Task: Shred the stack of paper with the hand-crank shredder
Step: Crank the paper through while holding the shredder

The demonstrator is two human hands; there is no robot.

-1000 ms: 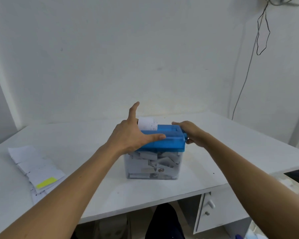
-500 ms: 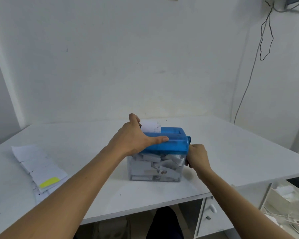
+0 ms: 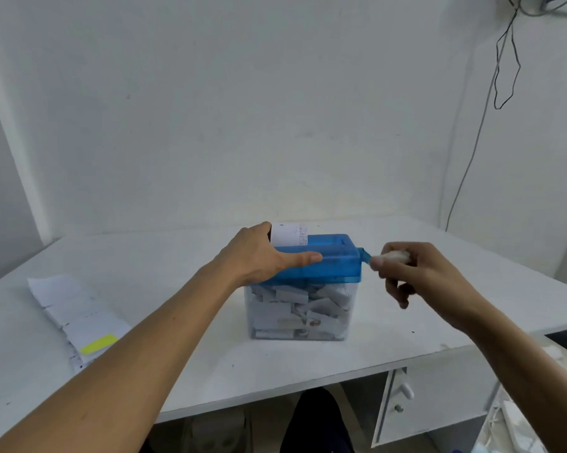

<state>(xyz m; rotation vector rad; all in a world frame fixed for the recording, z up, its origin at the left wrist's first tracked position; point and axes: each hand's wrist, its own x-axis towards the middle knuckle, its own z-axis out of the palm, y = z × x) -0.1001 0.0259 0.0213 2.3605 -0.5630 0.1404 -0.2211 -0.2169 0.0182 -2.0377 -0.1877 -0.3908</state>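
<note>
Hand-crank shredder w/ blue plastic top [image 3: 324, 263] on white desk [image 3: 177, 256], both hands on it.

Left hand [image 3: 262, 256] lies flat over the left part of the blue top, fingers spread, thumb [image 3: 303, 258] stretched right along the near edge; pressing down, not pinching. Right hand [image 3: 416, 273] is curled around the white crank knob [image 3: 393, 256] at the right side of the top, fingers pressed together on it. A white printed slip [image 3: 288, 235] stands upright in the feed slot, just behind the left hand. Clear bin [image 3: 300, 310] under the top is nearly full of white paper pieces. Stack of white paper w/ a yellow tag [image 3: 76, 315] lies on the desk well to the left, apart from the shredder. Desk drawer unit w/ knobs [image 3: 422, 403] near right, below the desk edge.
</note>
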